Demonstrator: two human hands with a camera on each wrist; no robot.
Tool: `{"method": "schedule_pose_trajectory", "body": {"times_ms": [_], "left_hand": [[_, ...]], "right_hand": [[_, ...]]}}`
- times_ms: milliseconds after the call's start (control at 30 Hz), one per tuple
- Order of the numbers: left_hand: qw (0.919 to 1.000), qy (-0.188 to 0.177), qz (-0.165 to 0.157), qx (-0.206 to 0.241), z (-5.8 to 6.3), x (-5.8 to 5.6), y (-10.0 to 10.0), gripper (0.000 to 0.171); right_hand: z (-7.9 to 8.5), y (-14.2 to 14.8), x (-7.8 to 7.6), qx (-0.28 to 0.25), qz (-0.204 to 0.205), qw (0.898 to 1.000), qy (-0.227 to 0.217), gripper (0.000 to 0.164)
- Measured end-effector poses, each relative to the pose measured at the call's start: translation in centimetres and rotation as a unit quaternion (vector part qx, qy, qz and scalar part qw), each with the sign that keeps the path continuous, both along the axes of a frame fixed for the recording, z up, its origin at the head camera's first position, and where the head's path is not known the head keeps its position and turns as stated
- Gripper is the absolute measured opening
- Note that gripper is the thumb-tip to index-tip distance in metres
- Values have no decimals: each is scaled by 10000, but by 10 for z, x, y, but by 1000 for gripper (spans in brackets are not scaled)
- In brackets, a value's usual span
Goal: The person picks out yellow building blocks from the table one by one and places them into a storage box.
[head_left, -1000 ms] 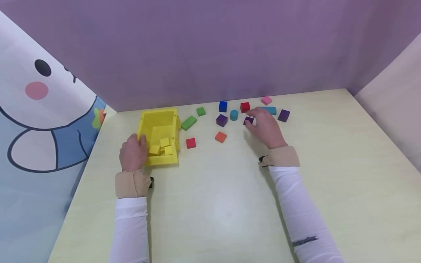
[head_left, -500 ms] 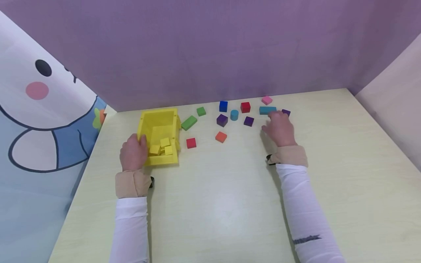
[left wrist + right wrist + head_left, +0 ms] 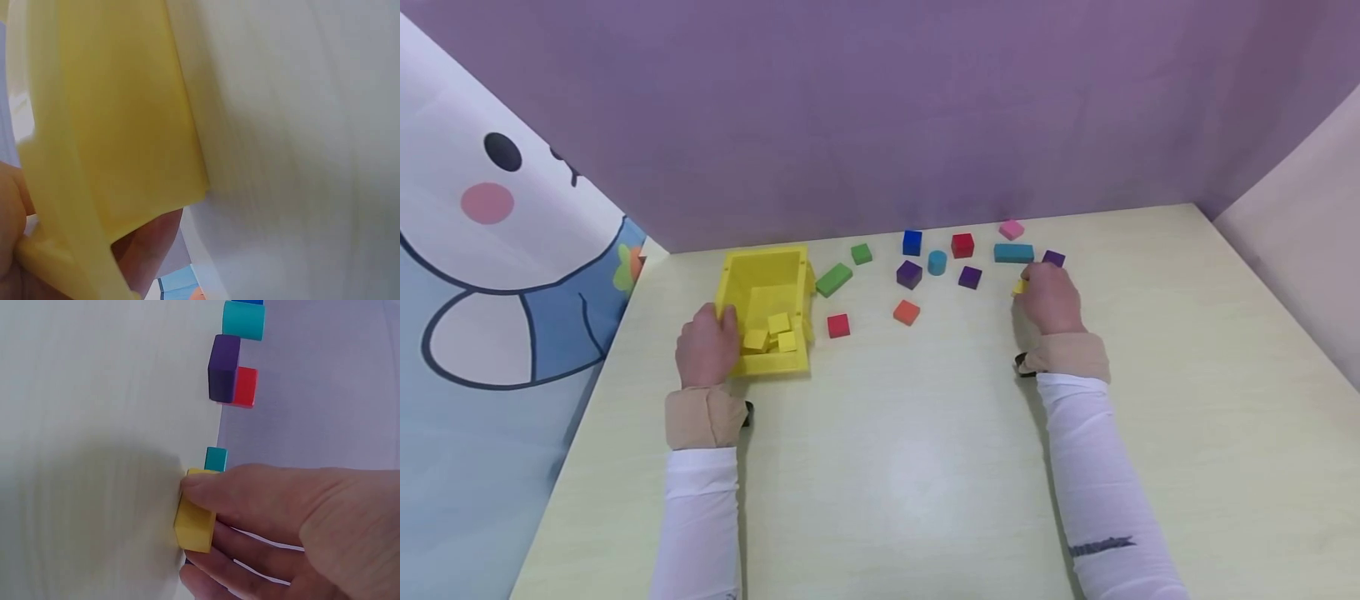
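With its thumb over the rim and fingers beneath, my left hand (image 3: 706, 346) grips the left side of a yellow plastic bin (image 3: 767, 362). Inside the bin's near end lie several yellow blocks (image 3: 756, 340). In the left wrist view the bin's outer wall (image 3: 125, 112) stands close to the table. My right hand (image 3: 1052, 298) pinches a yellow block (image 3: 195, 522) between thumb and fingers, at or just above the tabletop; a gap cannot be told. Just behind that hand are a purple block (image 3: 1054, 258) and a long teal block (image 3: 1013, 253).
Along the back wall lie a blue cube (image 3: 912, 242), a red cube (image 3: 962, 245), a teal cylinder (image 3: 937, 262), a pink block (image 3: 1011, 229) and green blocks (image 3: 834, 280). Nearer are an orange block (image 3: 906, 312) and another red block (image 3: 838, 325).
My right hand has moved right from beside a middle purple block, past the long teal block, and now has a yellow block in its fingers. The left hand and bin stay put.
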State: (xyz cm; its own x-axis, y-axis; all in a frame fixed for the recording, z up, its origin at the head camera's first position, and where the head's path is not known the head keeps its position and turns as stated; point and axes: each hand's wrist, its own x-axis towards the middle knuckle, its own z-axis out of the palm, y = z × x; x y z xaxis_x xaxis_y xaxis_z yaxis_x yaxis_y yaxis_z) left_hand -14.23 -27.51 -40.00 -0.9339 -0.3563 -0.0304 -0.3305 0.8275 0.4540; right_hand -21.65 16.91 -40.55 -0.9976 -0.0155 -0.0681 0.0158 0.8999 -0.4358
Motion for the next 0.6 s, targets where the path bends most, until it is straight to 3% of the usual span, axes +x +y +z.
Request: {"method": "schedule_pose_trajectory", "body": {"times_ms": [200,600], "left_hand": [[10000,71,-29,-38,-2,0,-1,46],[10000,-44,-5,10,0,0,-1,46]], "right_hand": [[1,1,2,-118,-44,9999,19,37],[3,-8,3,-295,15,9981,548,37]]}}
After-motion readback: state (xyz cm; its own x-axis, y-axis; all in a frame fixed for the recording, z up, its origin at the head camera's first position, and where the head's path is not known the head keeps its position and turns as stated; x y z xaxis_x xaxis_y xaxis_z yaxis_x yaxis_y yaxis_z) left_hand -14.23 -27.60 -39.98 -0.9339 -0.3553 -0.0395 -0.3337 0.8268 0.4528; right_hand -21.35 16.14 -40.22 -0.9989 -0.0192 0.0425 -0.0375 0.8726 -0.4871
